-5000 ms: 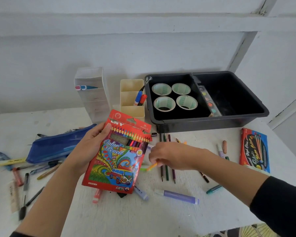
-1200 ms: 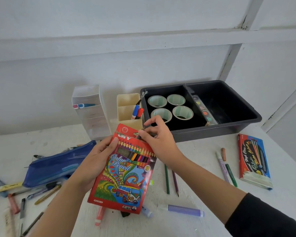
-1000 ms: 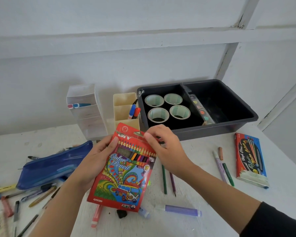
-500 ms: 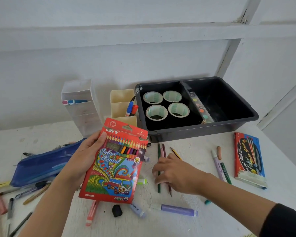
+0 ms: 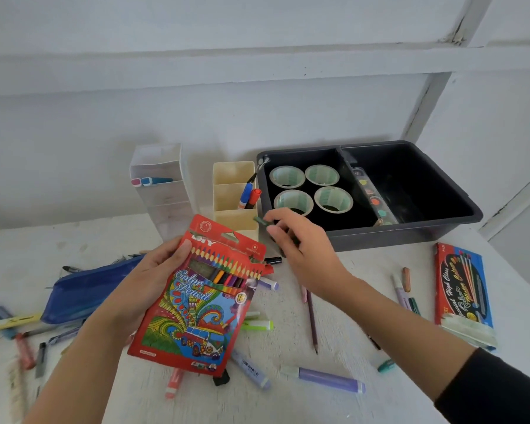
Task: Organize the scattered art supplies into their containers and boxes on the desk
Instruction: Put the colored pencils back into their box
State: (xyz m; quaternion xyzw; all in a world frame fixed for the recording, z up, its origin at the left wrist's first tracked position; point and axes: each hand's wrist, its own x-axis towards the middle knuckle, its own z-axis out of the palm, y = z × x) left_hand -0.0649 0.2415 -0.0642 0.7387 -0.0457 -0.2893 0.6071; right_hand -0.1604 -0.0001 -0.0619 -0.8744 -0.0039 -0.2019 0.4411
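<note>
My left hand (image 5: pixel 149 284) grips a red colour-pencil box (image 5: pixel 196 298) by its left edge, tilted above the white desk. The box's top flap is open and several pencil tips show in its window. My right hand (image 5: pixel 300 246) is raised just right of the box top and pinches a green pencil (image 5: pixel 261 221), whose end sticks out toward the box's opening. A dark purple pencil (image 5: pixel 312 322) and a pink one lie on the desk below my right wrist.
A black bin (image 5: pixel 441 228) with tape rolls (image 5: pixel 306 191) and a paint strip stands at the back right. Beside it are a cream organiser (image 5: pixel 231 191) with markers and a clear drawer unit (image 5: pixel 162 191). A blue pouch (image 5: pixel 86 289), a second pencil box (image 5: pixel 462 292) and several markers lie scattered.
My right hand lifted off the desk with the green pencil and came up to the box top. The left hand still holds the box, slightly shifted.
</note>
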